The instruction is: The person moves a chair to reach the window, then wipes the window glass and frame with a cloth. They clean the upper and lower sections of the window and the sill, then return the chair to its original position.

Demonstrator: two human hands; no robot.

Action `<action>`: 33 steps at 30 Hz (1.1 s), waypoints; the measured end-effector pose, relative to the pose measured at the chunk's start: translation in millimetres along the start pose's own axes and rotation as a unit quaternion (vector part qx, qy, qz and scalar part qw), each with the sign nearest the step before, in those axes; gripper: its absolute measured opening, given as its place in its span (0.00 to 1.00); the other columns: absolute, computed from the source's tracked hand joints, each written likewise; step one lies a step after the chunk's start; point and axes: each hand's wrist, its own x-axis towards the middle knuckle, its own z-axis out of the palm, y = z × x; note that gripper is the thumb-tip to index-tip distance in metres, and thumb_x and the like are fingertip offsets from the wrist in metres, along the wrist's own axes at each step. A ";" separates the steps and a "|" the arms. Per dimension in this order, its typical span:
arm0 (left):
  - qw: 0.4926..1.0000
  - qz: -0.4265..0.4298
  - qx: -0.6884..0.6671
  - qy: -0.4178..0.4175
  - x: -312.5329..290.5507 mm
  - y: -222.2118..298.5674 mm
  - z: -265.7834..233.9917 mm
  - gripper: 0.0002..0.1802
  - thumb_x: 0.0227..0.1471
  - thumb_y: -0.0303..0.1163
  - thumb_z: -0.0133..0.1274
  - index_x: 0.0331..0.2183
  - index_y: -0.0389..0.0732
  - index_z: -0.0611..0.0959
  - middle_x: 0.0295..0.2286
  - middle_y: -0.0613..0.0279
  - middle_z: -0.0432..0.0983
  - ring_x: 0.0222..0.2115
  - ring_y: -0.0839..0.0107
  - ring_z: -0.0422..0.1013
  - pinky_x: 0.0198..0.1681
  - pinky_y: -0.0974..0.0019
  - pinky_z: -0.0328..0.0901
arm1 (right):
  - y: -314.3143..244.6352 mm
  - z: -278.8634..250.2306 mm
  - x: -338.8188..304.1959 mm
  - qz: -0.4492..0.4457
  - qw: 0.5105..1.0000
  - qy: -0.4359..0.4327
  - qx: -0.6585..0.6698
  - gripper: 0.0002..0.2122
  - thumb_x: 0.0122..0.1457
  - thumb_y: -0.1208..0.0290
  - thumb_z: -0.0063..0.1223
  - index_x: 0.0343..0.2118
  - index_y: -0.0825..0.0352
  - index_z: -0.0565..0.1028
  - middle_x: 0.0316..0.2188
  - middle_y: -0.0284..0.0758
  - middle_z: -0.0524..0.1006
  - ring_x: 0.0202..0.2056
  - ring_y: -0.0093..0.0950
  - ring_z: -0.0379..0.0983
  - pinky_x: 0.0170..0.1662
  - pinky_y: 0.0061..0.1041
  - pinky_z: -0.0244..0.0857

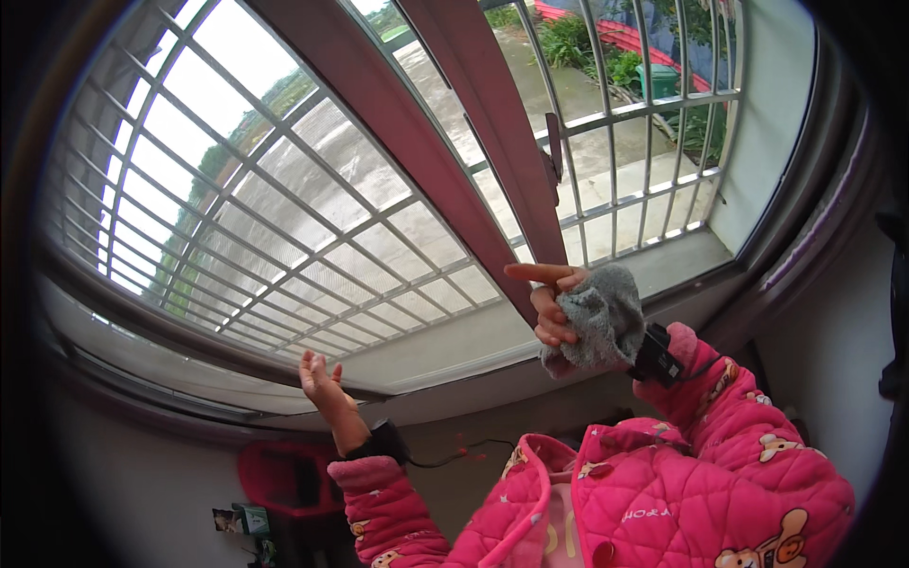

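Note:
My right hand (551, 312) is wrapped round a grey cloth (606, 317), with its index finger stretched out to the left. It is close to the lower end of the maroon window frame (478, 128), above the sill; whether the finger touches the frame I cannot tell. A dark latch handle (552, 156) sits on the frame farther up. Over at the left, my left hand (325, 383) is raised near the lower window edge, fingers loosely bent and apart, with nothing in them. Both wrists carry black bands, and the sleeves are pink and quilted.
Metal security bars (275, 180) stand outside the window, with a paved yard (331, 142) beyond. A pale sill (677, 260) runs below the right opening. Under my left arm are a pink-framed object (260, 473) and small packets (251, 521). A thin cable (440, 464) extends from the left wristband.

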 end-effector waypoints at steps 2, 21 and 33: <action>0.999 -0.030 -0.016 0.016 -9.8 6.2 2.0 0.16 0.56 0.36 0.50 0.47 0.44 0.73 0.41 0.66 0.71 0.42 0.76 0.67 0.38 0.68 0.66 | -0.6 -5.8 4.7 0.000 0.999 -0.035 -0.027 0.24 0.63 0.69 0.40 0.61 0.73 0.58 0.24 0.37 0.70 0.21 0.31 0.71 0.36 0.33 0.66; 0.974 -0.170 0.072 -0.130 -102.9 -53.7 1.6 0.12 0.58 0.29 0.47 0.42 0.35 0.78 0.37 0.56 0.78 0.35 0.68 0.77 0.29 0.70 0.72 | 18.9 -62.2 -28.0 0.093 0.911 0.296 -0.270 0.06 0.60 0.72 0.53 0.30 0.69 0.75 0.25 0.33 0.77 0.25 0.21 0.74 0.30 0.21 0.69; 0.979 0.022 0.070 0.189 59.6 -52.8 -90.3 0.21 0.59 0.49 0.46 0.43 0.41 0.74 0.23 0.71 0.65 0.22 0.80 0.63 0.21 0.72 0.64 | -32.3 -103.2 -33.7 -0.094 0.645 0.300 -0.696 0.14 0.61 0.71 0.51 0.19 0.66 0.67 0.16 0.22 0.63 0.21 0.12 0.55 0.22 0.20 0.50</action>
